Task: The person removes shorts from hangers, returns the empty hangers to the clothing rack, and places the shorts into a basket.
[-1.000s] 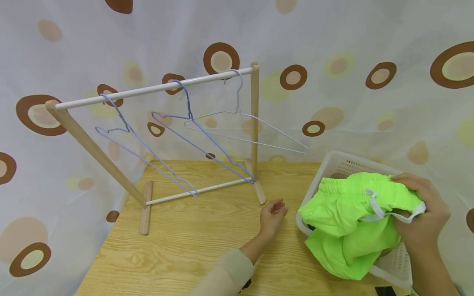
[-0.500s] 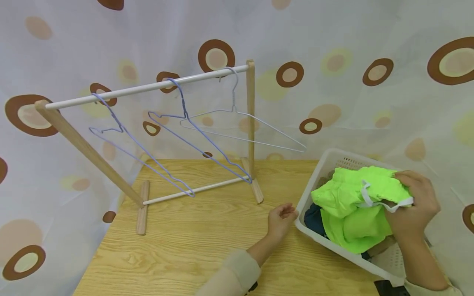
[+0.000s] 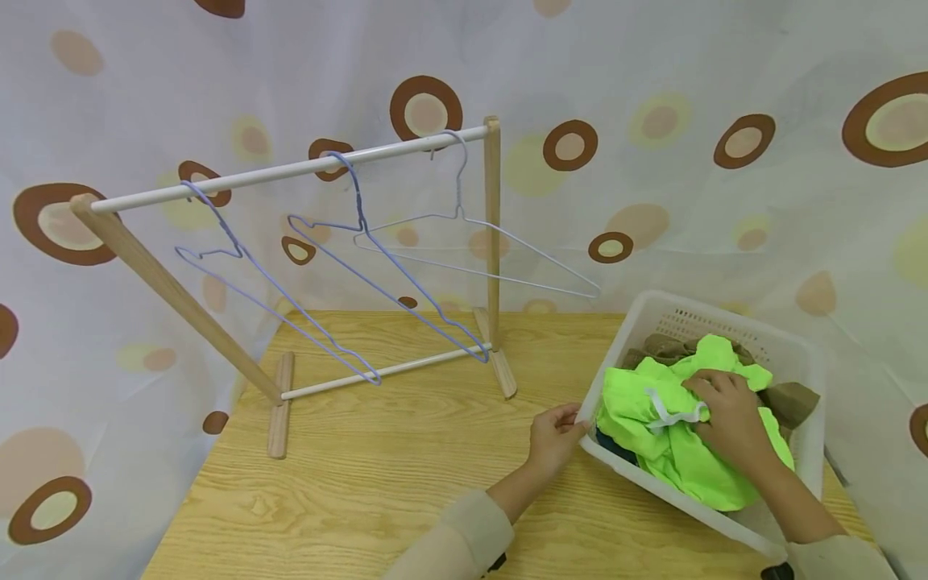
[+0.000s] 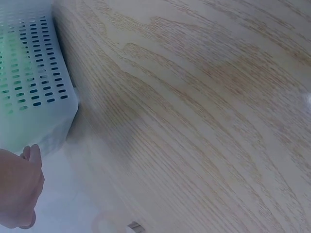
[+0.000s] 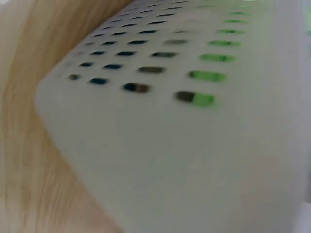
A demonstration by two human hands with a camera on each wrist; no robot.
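Bright green shorts (image 3: 660,443) with a white drawstring lie bunched in the white plastic basket (image 3: 674,499) on the right. My right hand (image 3: 738,423) is on top of them, fingers bent into the cloth near the waistband and drawstring. My left hand (image 3: 554,441) holds the basket's near left corner, thumb and fingertips at the rim. In the left wrist view, the left hand (image 4: 19,187) appears beside the basket's perforated wall (image 4: 34,63). The right wrist view shows the basket's outer side (image 5: 146,145) with green cloth behind its slots; the right hand is outside that view.
Brown cloth (image 3: 790,403) and a dark blue piece (image 3: 616,448) lie around the shorts. On the left of the wooden table (image 3: 348,499) stands a rack (image 3: 290,171) with two blue wire hangers (image 3: 362,217) and a paler hanger (image 3: 458,211). A patterned curtain (image 3: 696,234) is behind.
My right hand has lowered the green shorts into the basket and shifted left over them. My left hand has moved right, from the tabletop to the basket's corner.
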